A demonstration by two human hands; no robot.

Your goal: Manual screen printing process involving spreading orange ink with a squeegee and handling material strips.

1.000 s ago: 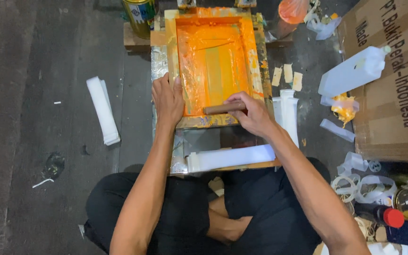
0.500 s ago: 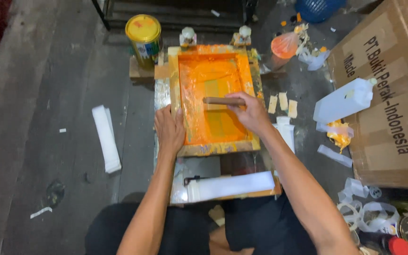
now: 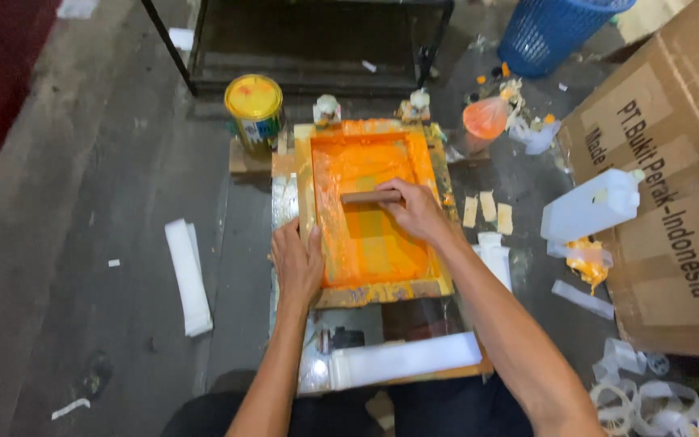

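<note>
A wooden printing frame [image 3: 305,202] coated in orange ink lies flat on a small board on the floor in front of me. My right hand [image 3: 416,212] grips a brown wooden squeegee [image 3: 366,197] that rests across the orange screen [image 3: 370,239], about halfway up it. My left hand [image 3: 298,263] presses down on the frame's left edge near its lower corner, fingers spread flat.
A yellow paint can [image 3: 254,109] stands at the frame's far left. White folded pieces lie left [image 3: 188,275] and below [image 3: 404,360]. A white plastic jug [image 3: 592,206] and a large cardboard box [image 3: 673,186] sit right. A blue basket [image 3: 556,28] stands behind.
My right hand has pushed the squeegee up the screen, away from me, from the near edge to the middle. My left hand stays on the frame's left edge.
</note>
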